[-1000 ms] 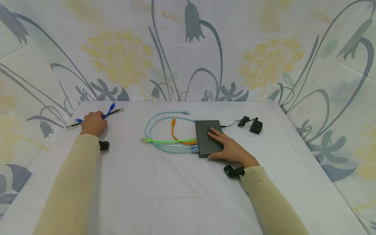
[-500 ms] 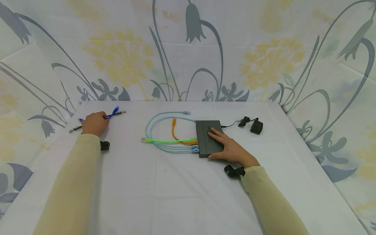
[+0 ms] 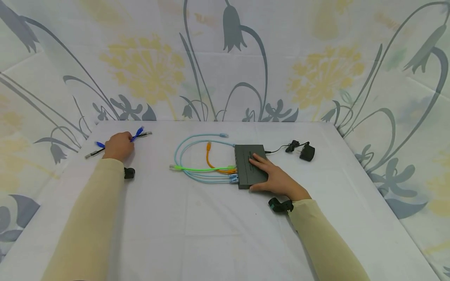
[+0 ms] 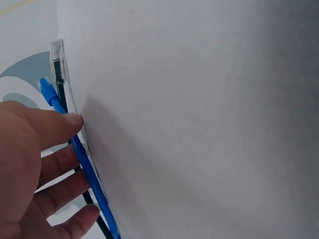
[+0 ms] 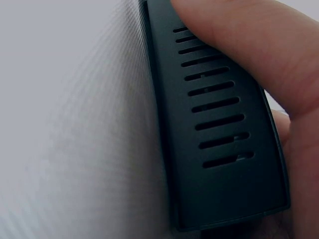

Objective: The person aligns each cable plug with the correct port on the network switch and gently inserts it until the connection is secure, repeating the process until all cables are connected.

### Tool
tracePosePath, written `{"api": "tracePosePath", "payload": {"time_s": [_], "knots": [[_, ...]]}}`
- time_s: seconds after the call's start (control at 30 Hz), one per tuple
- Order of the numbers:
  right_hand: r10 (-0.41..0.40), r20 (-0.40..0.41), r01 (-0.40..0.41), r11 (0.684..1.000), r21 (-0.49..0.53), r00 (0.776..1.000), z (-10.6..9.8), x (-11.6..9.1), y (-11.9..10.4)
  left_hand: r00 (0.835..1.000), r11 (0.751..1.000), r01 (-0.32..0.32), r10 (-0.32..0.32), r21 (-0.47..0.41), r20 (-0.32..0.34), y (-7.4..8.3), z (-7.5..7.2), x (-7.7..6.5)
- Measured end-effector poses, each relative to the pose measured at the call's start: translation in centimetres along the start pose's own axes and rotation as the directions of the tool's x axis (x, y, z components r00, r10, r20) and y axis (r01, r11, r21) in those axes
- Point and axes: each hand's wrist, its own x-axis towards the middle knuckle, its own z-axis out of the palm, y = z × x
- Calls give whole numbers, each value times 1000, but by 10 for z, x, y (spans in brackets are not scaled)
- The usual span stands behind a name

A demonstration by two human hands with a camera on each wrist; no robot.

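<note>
At the far left of the table, my left hand [image 3: 119, 146] grips a blue network cable [image 3: 137, 134] and a black network cable [image 3: 93, 153]. In the left wrist view the thumb presses on the blue cable [image 4: 89, 169], with the other fingers curled behind it and the black cable running alongside. My right hand [image 3: 282, 180] rests on a dark grey network switch [image 3: 244, 156], its fingers spread straight over the top. The right wrist view shows the thumb lying along the switch's vented side [image 5: 219, 179]. Most of both cables' middle is hidden from above by the left hand.
Light blue cables [image 3: 200, 140], a green cable [image 3: 200, 169] and an orange cable [image 3: 208, 158] extend left from the switch. A black power adapter [image 3: 307, 151] lies to its right, its cord joined to the switch. Patterned cloth [image 3: 232, 78] stands behind the table.
My left hand has shifted slightly right, and the blue and black cables have moved a little right with it. The right hand and the switch have stayed put.
</note>
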Motion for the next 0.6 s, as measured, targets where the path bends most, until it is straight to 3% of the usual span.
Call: {"api": "tracePosePath", "payload": {"time_s": [0.4, 0.6], "knots": [[-1, 2, 1, 1000, -28, 1000, 0, 0, 1, 999, 999, -41, 40, -17, -29, -2, 0, 1], [-3, 0, 3, 1000, -18, 1000, -1, 1, 2, 1000, 994, 10, -10, -112, 0, -1, -6, -1]]}}
